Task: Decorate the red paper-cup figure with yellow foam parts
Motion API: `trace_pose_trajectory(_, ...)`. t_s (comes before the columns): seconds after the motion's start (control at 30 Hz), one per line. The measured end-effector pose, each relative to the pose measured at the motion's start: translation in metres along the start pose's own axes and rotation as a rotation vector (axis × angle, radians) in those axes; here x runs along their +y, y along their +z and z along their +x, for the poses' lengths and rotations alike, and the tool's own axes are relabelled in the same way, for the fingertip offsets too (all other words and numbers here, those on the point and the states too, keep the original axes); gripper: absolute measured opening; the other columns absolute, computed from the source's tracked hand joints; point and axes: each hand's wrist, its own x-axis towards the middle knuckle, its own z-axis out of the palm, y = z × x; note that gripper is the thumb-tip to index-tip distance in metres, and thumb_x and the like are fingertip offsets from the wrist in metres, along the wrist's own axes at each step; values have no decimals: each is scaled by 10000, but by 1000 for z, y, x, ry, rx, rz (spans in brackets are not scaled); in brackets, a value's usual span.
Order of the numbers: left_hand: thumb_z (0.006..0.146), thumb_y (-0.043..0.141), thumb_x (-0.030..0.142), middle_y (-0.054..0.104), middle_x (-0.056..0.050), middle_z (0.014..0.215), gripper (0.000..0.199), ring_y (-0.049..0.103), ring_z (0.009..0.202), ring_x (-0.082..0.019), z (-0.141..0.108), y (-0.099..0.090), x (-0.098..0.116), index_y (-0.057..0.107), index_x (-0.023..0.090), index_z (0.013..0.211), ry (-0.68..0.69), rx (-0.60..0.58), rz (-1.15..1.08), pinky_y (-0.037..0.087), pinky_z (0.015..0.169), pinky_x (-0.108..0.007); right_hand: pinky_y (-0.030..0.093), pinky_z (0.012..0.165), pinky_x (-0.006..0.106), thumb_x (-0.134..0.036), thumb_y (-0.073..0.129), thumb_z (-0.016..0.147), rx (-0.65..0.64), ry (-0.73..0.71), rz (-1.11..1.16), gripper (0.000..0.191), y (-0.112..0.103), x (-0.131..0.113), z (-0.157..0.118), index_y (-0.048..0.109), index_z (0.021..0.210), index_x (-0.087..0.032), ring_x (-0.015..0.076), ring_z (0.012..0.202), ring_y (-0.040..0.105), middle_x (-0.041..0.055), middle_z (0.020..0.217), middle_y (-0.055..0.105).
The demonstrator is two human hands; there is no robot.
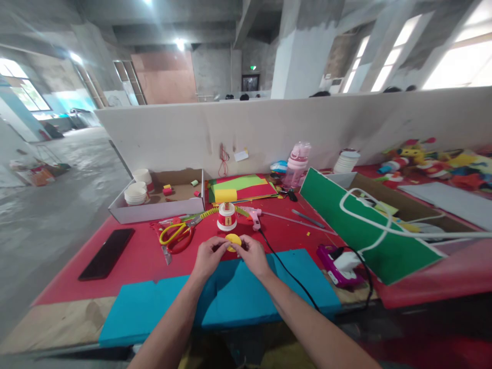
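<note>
both hands point(209, 254) pinch a yellow disc point(233, 241); beyond, a cup point(226, 219) stands between scissors point(177, 236) and pink glue gun point(254, 215).

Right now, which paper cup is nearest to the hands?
The red-banded cup standing alone beyond the yellow disc; the cups in the left box and the stack by the partition are farther.

Red tabletop point(140, 269) — phone point(106, 254), scissors point(188, 226), toys point(430, 163) (plush, perhaps).

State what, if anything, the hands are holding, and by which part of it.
A yellow disc, by its edges: the left hand pinches its left side, the right hand its right side.
</note>
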Motion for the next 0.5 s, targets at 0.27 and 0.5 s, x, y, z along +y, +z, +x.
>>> trace_pose_trajectory(0.27, 731, 689, 363, 683, -50, 743, 175, 607, 723, -187, -1, 1, 3, 698, 189, 726, 24, -9, 22, 460, 695, -274, 339, 499, 220, -450, 624, 786, -17, -35, -68, 266, 2, 0, -1, 612, 725, -191, 124, 533, 486, -28, 547, 555)
trace_pose_trajectory(0.5, 828, 573, 387, 549, 6, 663, 228, 489, 629, -127, -1, -1, -5, 567, 180, 733, 47, -7, 70, 375, 600, -224, 344, 508, 224, -407, 626, 783, -23, -17, -52, 230, 1, -1, -1, 607, 716, -188, 118, 521, 489, -34, 547, 551)
